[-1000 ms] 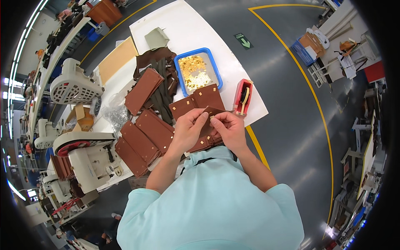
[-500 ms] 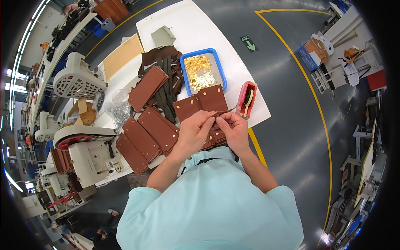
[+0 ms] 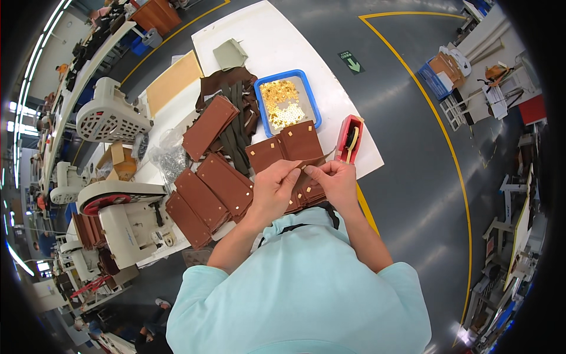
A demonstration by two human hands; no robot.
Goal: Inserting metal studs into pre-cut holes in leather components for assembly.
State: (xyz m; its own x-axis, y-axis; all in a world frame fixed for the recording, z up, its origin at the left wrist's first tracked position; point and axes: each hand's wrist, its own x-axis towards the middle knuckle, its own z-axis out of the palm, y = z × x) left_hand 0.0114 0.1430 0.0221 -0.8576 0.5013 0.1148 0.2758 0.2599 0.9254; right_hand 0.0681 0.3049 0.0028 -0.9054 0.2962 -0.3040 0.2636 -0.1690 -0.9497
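Near the front edge of the table, my left hand [image 3: 275,187] and my right hand [image 3: 337,182] pinch a brown leather piece [image 3: 316,160] between thumbs and fingers. A tiny pale-gold spot shows on it between the thumbs, too small to make out fully. Under and beyond my hands lie brown leather panels [image 3: 299,141] with small gold pieces on them. Beyond these stands a blue-rimmed tray [image 3: 311,97] holding many small gold metal pieces [image 3: 279,91]. Right of my right hand is a red tape dispenser [image 3: 342,140].
Stacked brown leather panels [image 3: 194,206] lie to the left, with another stack [image 3: 210,127] behind. Dark fabric strips [image 3: 234,138], a clear plastic bag [image 3: 170,156] and a grey-green piece [image 3: 230,54] share the white table [image 3: 265,29]. White machines [image 3: 121,221] stand at the left.
My thumbs have parted slightly, the right one shifting right, and the pale-gold spot shows between them. Both hands still grip the leather piece.
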